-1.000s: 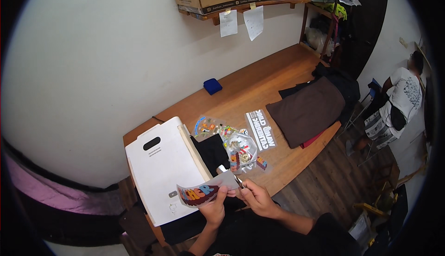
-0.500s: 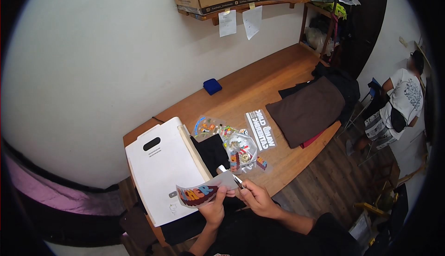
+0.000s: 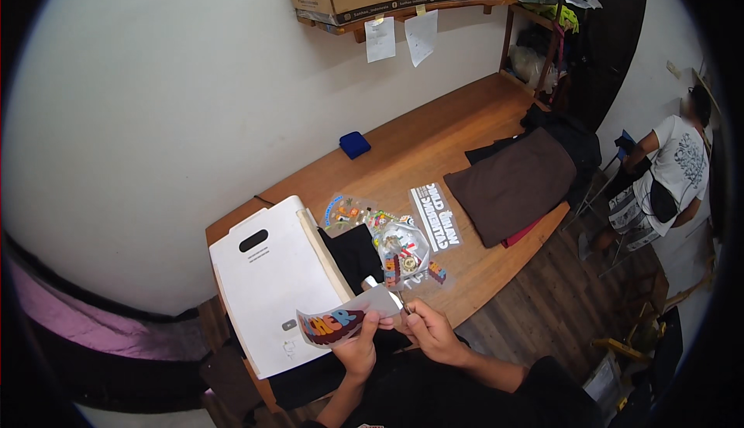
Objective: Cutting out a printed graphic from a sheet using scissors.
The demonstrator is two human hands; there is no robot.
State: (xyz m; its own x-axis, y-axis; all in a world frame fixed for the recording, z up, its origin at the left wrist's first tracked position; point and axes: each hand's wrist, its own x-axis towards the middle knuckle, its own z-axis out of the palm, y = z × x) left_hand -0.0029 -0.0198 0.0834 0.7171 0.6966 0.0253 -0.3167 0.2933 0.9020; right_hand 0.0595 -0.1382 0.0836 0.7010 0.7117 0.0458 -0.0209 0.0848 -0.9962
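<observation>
My left hand (image 3: 359,350) pinches a curved strip of transfer film (image 3: 333,326) with multicoloured bubble lettering. In my right hand (image 3: 434,336) is a pair of scissors (image 3: 398,300), whose silver blades are at the film's right end. My fingers cover most of the scissors' handles. Just beyond the film lies a clear plastic bag (image 3: 403,248) with colourful pieces on it or in it. Other printed film sheets (image 3: 349,213) lie around the bag, and a sheet with white lettering (image 3: 435,216) is to its right.
A white flat-topped machine (image 3: 260,281) stands at the left, black cloth (image 3: 347,256) beside it. Folded brown fabric (image 3: 515,184) lies on the wooden table's (image 3: 418,153) right side. A blue folded item (image 3: 355,145) is near the wall. At far right is another person (image 3: 670,165).
The scissors' blades have turned slightly against the film's end, and the film has shifted a little to the right. My right hand has barely moved. The other person's arms have moved.
</observation>
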